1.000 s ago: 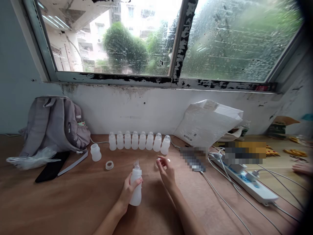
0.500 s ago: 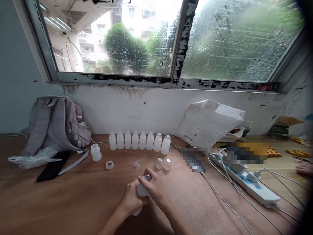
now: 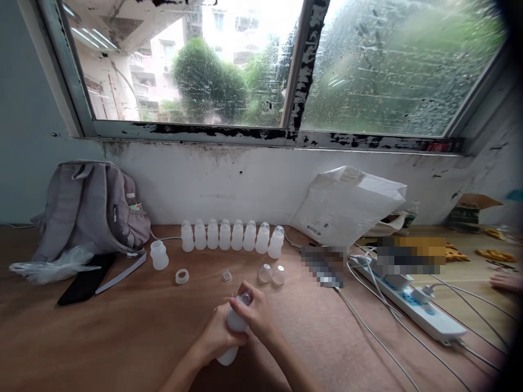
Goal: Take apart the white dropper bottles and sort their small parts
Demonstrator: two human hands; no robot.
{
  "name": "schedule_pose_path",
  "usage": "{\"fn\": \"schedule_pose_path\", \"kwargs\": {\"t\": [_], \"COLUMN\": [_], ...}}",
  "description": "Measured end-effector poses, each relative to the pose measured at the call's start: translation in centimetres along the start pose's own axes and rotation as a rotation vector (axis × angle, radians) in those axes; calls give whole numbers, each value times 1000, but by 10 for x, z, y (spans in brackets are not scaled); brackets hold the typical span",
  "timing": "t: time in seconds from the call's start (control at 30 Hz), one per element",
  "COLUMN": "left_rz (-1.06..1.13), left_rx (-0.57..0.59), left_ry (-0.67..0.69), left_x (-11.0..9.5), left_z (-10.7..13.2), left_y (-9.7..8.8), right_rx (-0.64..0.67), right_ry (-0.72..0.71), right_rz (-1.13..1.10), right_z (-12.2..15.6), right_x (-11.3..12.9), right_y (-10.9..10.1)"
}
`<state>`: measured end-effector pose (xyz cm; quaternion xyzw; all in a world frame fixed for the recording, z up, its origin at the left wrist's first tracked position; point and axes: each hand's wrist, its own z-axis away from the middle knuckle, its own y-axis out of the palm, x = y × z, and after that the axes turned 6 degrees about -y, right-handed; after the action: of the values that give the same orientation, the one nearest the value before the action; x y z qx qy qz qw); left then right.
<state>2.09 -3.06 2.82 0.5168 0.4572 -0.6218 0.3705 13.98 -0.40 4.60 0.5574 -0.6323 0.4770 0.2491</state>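
A frosted white baby bottle [image 3: 236, 322] is held tilted above the table, its base showing below my fingers. My left hand [image 3: 217, 333] wraps round its body. At the upper end, my right hand [image 3: 258, 310] is closed on the bottle's top, where a clear part shows between thumb and fingers; the grip hides much of it. Beyond my hands lie a white collar ring [image 3: 182, 276], a clear nipple [image 3: 226, 276] and two clear dome caps [image 3: 265, 273]. An uncapped bottle body [image 3: 159, 256] stands to the left.
Several capped bottles [image 3: 224, 235] line up near the wall. A grey backpack [image 3: 93, 207], plastic bag [image 3: 53, 264] and black flat case [image 3: 87, 283] occupy the left. Rightward are a white package [image 3: 351, 204], a power strip [image 3: 433, 318] with cables, and another person's hand [image 3: 506, 281].
The bottle has tipped slightly, its base shifting left so more of it shows below my left hand. My right hand stays on the top.
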Motion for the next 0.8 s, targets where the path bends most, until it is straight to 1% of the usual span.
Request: {"fn": "schedule_pose_path", "kwargs": {"t": [0.13,0.27,0.33,0.43,0.47,0.53,0.6,0.63,0.7,0.77,0.8], "left_rz": [98,220,335,666,784,946,1013,1020,1010,957,916], "left_rx": [57,105,197,403,455,513,548,560,563,522,477], "left_ry": [-14,-81,-166,-290,-308,-305,-260,-230,-177,-163,-168], "left_x": [-7,-17,-19,-15,-13,-9,-6,-6,-7,-9,-9], "left_z": [2,6,11,17,18,19,18,17,15,15,14], "left_y": [0,0,0,0,0,-2,-5,-7,-11,-13,-13], "right_rx": [11,14,25,109,147,212,233,219,151,89,75], "right_ry": [0,7,10,80,120,188,205,199,185,204,218], "right_rz": [-34,-96,-164,-356,-430,-562,-621,-610,-522,-476,-493], "right_z": [0,0,0,2,2,1,-2,-4,-9,-11,-11], "right_x": [0,3,6,13,15,16,11,7,-2,-10,-12], "right_y": [0,-1,-1,-2,-3,-5,-8,-10,-14,-16,-17]}}
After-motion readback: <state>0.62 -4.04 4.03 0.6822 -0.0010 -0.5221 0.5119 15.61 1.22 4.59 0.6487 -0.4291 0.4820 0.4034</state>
